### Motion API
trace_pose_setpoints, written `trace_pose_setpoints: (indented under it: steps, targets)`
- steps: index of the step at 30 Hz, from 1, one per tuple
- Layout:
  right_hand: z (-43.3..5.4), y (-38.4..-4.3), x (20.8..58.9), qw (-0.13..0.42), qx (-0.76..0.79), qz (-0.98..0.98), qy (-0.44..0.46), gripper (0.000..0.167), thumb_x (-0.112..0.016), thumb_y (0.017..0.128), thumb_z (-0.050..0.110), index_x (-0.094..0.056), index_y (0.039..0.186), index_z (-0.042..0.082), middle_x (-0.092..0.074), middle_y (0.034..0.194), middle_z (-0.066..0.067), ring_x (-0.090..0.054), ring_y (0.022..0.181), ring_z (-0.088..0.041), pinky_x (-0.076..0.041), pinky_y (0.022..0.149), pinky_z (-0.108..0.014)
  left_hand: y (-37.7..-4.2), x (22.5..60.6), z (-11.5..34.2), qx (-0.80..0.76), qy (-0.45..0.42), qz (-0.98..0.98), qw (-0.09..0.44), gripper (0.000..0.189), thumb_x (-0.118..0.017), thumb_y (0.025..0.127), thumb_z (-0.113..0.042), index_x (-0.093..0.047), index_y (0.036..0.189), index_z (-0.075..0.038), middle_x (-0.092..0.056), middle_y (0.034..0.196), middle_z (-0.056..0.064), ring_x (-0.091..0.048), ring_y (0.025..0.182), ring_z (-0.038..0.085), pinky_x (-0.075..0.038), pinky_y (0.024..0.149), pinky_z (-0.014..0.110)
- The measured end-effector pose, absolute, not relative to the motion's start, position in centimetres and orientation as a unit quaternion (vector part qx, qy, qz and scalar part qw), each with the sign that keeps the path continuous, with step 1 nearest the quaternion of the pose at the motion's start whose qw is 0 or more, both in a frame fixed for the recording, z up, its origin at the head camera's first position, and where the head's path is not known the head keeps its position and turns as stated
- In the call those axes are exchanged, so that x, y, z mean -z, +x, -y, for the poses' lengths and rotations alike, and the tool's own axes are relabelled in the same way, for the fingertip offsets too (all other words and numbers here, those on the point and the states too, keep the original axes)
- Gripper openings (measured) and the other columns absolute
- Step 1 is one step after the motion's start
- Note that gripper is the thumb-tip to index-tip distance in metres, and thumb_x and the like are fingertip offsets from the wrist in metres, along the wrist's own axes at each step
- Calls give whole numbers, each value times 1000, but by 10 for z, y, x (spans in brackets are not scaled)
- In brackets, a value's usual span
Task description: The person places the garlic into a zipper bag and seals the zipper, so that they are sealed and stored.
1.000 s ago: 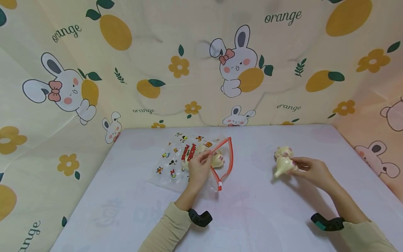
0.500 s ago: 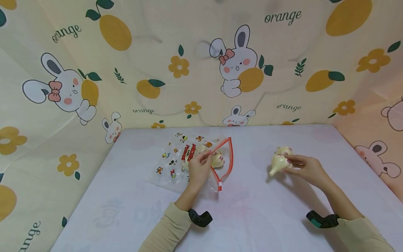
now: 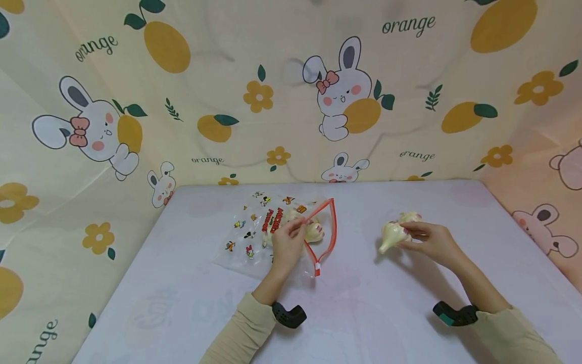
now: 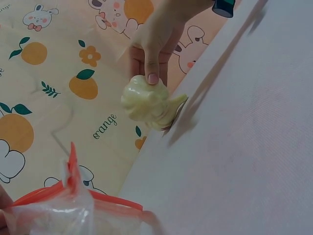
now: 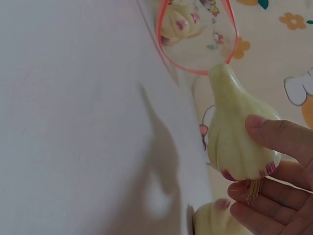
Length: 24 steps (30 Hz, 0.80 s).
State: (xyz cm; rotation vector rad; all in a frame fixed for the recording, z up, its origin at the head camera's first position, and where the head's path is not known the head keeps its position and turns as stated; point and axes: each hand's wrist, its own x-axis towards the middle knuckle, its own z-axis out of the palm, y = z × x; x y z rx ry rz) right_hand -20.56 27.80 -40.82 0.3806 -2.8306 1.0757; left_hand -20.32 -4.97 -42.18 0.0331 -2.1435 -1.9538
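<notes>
My left hand (image 3: 288,246) pinches the red zip rim of a clear printed zip bag (image 3: 333,222), whose mouth gapes toward the right. Garlic bulbs (image 3: 314,231) lie inside the bag, partly covered by the hand and the print. Between thumb and fingers, my right hand (image 3: 435,246) holds a pale garlic bulb (image 3: 393,235) above the table, its stem pointing toward the bag. Purple marks and fine roots show at the base of this garlic in the right wrist view. Another garlic bulb (image 3: 411,217) rests on the table just behind, partly hidden by the right hand.
A white-covered table (image 3: 364,313) runs back to a cream cloth backdrop (image 3: 282,121) printed with rabbits and oranges. Each wrist carries a black camera mount; the left mount (image 3: 289,315) sits close over the table in front of the bag.
My right hand has moved left with its garlic bulb, nearer the bag mouth, away from the garlic on the table. The left hand and bag have stayed put.
</notes>
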Motion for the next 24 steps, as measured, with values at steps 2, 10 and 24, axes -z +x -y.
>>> trace_pose_setpoints:
  steps: [2, 10, 24]
  targets:
    - [-275, -206, 407, 47, -352, 926, 131, 49, -81, 75, 15, -65, 115, -8, -66, 115, -32, -54, 83, 20, -63, 78, -36, -203, 421, 50, 667, 11, 735, 122, 26, -62, 90, -4, -66, 115, 3, -69, 116, 22, -71, 105, 30, -59, 84, 18]
    - [-264, -210, 407, 58, -376, 911, 157, 46, -82, 74, 11, -66, 112, -10, -68, 111, -30, -48, 84, 25, -60, 75, -14, -203, 422, 50, 666, 14, 736, 120, 27, -62, 90, -4, -66, 116, 2, -69, 117, 21, -71, 105, 29, -59, 85, 17]
    - [-254, -215, 411, 61, -358, 916, 172, 45, -82, 74, 12, -67, 111, -7, -70, 108, -26, -47, 86, 25, -61, 82, -40, -202, 420, 50, 664, 11, 738, 118, 27, -61, 90, -3, -66, 116, 4, -69, 116, 22, -71, 104, 30, -60, 84, 17]
